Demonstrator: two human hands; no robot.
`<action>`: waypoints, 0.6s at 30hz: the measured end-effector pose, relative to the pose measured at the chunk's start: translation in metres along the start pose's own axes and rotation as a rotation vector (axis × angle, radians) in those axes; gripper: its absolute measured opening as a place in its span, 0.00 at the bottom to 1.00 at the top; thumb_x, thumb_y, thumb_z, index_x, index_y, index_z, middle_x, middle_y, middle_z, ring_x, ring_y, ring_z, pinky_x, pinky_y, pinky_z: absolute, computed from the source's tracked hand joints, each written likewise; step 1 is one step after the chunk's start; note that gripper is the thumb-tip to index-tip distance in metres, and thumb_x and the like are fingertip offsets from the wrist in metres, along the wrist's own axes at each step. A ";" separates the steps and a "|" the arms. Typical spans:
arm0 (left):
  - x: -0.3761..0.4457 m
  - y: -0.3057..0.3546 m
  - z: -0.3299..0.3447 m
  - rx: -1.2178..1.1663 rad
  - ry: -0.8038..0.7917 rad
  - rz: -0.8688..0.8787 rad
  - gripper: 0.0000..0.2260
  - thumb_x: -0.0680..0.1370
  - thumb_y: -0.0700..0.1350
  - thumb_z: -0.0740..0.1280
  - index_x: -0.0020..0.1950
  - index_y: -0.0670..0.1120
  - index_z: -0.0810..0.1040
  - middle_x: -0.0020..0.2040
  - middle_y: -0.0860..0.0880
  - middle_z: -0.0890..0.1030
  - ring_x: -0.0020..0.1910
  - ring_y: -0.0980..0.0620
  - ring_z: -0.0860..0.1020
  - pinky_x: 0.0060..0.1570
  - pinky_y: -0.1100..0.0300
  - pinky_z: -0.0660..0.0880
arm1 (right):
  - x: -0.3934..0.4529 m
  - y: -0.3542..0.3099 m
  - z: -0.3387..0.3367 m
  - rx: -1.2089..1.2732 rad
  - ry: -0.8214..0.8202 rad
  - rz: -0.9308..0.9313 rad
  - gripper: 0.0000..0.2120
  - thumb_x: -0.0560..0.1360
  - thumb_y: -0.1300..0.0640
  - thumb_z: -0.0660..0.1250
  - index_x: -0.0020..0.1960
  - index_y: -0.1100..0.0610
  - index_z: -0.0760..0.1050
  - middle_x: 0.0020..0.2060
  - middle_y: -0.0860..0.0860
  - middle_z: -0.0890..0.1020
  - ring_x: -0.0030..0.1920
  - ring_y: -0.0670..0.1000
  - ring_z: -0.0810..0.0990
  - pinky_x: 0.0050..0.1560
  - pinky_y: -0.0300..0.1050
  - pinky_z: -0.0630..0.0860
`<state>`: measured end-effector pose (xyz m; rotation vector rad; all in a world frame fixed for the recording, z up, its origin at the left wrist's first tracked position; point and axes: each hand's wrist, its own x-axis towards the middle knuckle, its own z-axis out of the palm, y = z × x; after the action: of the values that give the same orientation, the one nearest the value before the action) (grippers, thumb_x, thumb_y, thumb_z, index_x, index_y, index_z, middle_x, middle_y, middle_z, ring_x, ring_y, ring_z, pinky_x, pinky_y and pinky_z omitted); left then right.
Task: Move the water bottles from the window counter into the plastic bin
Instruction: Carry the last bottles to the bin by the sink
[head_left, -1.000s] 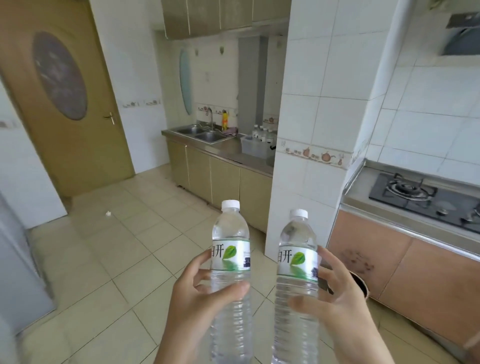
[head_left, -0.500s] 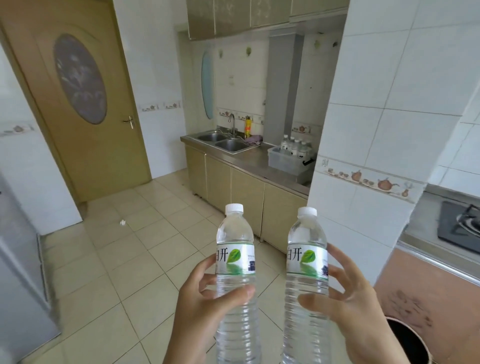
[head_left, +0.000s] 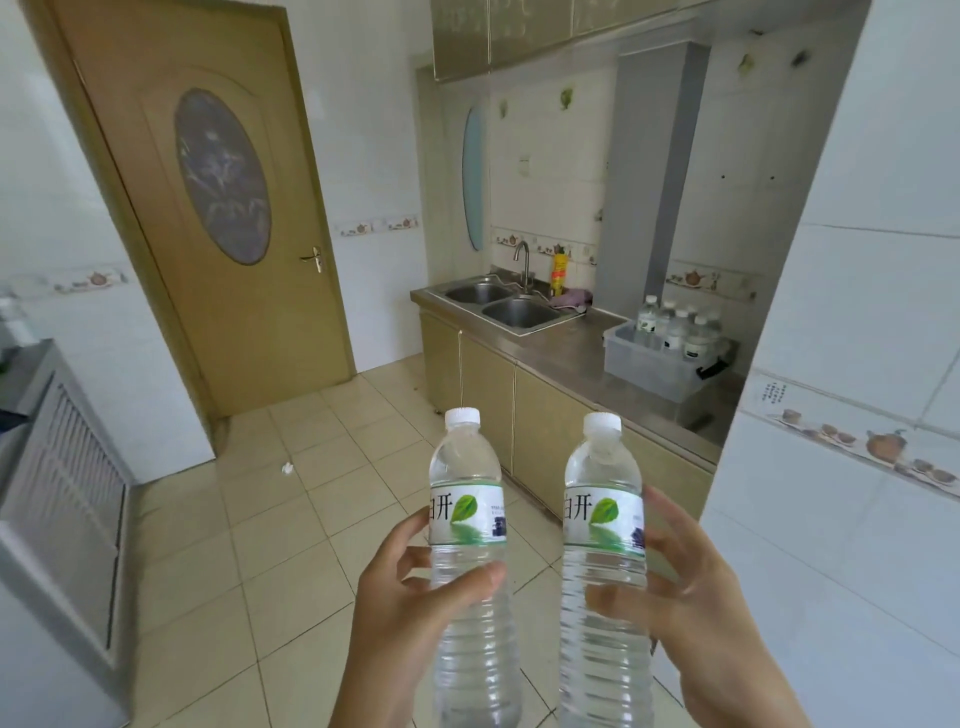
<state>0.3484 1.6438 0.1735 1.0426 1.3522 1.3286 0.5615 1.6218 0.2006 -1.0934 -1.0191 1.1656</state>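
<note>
I hold two clear water bottles upright in front of me, each with a white cap and a green-leaf label. My left hand (head_left: 415, 603) grips the left bottle (head_left: 467, 525) around its middle. My right hand (head_left: 696, 608) grips the right bottle (head_left: 602, 530) the same way. Far ahead on the steel counter stands the translucent plastic bin (head_left: 649, 366), with several more bottles (head_left: 675, 327) standing upright inside it. Both held bottles are well short of the bin, over the tiled floor.
A double steel sink (head_left: 498, 304) with a tap and a yellow bottle (head_left: 559, 267) lies left of the bin. A white tiled wall corner (head_left: 841, 415) juts out on my right. A wooden door (head_left: 208, 208) stands shut at the left, and a grey appliance (head_left: 57, 483) at the far left.
My view has swung left and come closer to the sink counter; the stove has left the frame and the bin looks larger. Both hands keep the same grip on the bottles.
</note>
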 end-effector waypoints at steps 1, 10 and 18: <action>0.016 0.002 0.008 0.003 0.006 0.004 0.36 0.47 0.55 0.82 0.54 0.64 0.78 0.49 0.49 0.86 0.45 0.48 0.85 0.46 0.53 0.79 | 0.019 -0.001 -0.003 -0.007 -0.010 0.004 0.46 0.45 0.65 0.78 0.61 0.42 0.75 0.45 0.43 0.84 0.49 0.54 0.84 0.45 0.51 0.78; 0.144 0.006 0.066 0.039 -0.009 -0.005 0.36 0.47 0.54 0.81 0.55 0.63 0.79 0.47 0.48 0.85 0.44 0.46 0.85 0.50 0.48 0.81 | 0.158 0.000 -0.029 -0.009 0.016 0.030 0.48 0.40 0.60 0.79 0.60 0.41 0.75 0.47 0.45 0.84 0.47 0.54 0.85 0.44 0.53 0.79; 0.284 -0.002 0.104 0.050 -0.061 -0.024 0.34 0.48 0.54 0.81 0.53 0.65 0.79 0.46 0.51 0.86 0.43 0.48 0.85 0.48 0.49 0.81 | 0.287 0.019 -0.024 -0.021 0.094 0.049 0.52 0.38 0.58 0.78 0.63 0.43 0.73 0.48 0.50 0.84 0.42 0.51 0.85 0.37 0.46 0.79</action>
<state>0.3942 1.9422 0.1586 1.0883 1.3541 1.2414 0.6160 1.9051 0.1893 -1.1841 -0.9382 1.1340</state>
